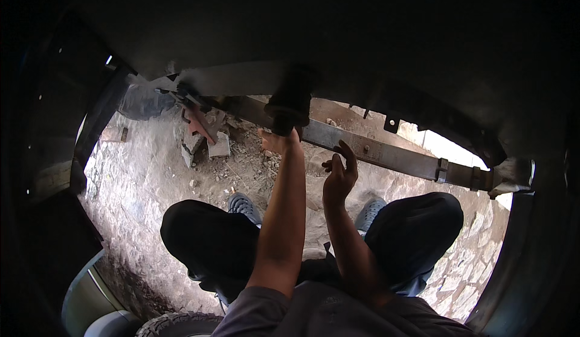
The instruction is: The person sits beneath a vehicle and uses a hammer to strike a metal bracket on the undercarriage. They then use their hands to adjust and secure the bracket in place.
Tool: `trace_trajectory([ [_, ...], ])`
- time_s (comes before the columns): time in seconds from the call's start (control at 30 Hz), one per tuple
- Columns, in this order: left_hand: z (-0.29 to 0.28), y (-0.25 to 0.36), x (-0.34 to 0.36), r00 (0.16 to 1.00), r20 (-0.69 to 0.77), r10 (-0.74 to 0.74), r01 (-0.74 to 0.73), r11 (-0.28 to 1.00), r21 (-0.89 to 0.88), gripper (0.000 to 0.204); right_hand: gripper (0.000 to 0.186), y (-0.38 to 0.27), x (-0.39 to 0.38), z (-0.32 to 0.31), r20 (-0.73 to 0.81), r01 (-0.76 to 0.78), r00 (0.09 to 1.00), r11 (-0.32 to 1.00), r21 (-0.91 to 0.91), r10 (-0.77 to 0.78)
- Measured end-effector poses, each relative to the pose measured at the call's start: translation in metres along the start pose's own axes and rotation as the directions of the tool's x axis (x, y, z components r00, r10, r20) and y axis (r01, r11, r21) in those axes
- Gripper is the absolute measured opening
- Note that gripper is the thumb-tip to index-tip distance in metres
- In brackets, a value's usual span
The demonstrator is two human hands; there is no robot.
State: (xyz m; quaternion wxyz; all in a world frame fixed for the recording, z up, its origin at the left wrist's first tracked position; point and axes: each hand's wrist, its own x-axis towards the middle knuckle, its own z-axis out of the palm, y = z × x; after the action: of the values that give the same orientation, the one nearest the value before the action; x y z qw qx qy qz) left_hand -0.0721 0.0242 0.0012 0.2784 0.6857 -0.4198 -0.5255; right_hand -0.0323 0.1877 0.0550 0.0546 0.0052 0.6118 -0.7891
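Observation:
My left hand reaches up to a dark cylindrical part below the dark underside of a vehicle body. Its fingers close on the lower end of that part, which partly hides them. A long flat metal bar with bolts and clamps runs crosswise behind it, sloping down to the right. My right hand is raised just in front of this bar, fingers loosely bent and apart with nothing held in them; whether a fingertip touches the bar I cannot tell.
My bent knees and shoes rest on dusty stone ground with rubble and a reddish piece. A tyre and curved body panel are at the lower left. Dark panels and a bracket close in overhead and at both sides.

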Motion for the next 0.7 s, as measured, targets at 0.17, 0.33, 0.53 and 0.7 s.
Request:
trace_trajectory([
  [0.17,0.0,-0.018,-0.01,0.936,0.321,0.141,-0.095,0.983,-0.154,0.119,0.04,0.007,0.025,-0.014,-0.056,0.093,0.994,0.996,0.016,-0.092],
  [0.33,0.004,-0.027,0.036,0.97,0.173,0.173,-0.138,0.971,-0.197,0.096,0.041,0.002,0.024,-0.009,-0.081,0.048,0.996,0.999,0.002,-0.048],
  [0.53,-0.008,-0.008,-0.007,0.944,0.31,0.117,-0.031,0.963,-0.267,0.095,0.045,0.008,0.033,-0.025,-0.041,0.047,0.998,0.999,0.02,-0.046],
  [0.7,-0.013,-0.015,0.032,0.933,0.269,0.238,-0.181,0.959,-0.218,0.094,0.051,0.014,0.014,-0.021,0.035,-0.044,0.998,0.999,-0.01,0.045],
])
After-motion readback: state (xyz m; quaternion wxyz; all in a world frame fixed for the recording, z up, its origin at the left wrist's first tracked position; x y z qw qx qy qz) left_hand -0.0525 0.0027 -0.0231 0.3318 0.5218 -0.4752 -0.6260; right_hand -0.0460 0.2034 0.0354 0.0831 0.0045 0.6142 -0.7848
